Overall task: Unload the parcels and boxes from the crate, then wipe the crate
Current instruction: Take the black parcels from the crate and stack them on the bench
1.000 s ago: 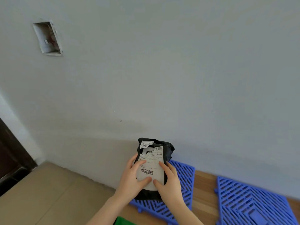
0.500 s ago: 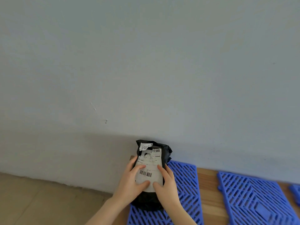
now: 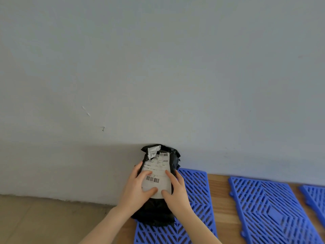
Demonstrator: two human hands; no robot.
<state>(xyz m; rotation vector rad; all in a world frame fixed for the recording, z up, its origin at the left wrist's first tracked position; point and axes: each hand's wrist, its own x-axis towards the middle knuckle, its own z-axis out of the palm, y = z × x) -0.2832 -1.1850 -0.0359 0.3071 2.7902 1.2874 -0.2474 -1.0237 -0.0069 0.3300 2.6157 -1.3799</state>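
Note:
A black plastic parcel [image 3: 173, 160] with a white shipping label stands upright on the leftmost blue grid mat [image 3: 197, 187], its back close to the grey wall. My left hand [image 3: 135, 189] grips its left side, thumb on the label. On the right side, my right hand [image 3: 175, 192] holds it the same way. The parcel's lower end rests on the mat. No crate is in view.
A second blue grid mat [image 3: 269, 210] and the edge of a third [image 3: 314, 198] lie to the right on a wooden surface [image 3: 221, 199]. The grey wall [image 3: 158, 76] fills the upper view. Beige floor [image 3: 44, 222] lies lower left.
The view has swung right and down, so the wall hole and dark door are gone from sight. Both hands have brought the parcel down onto the blue mat by the wall.

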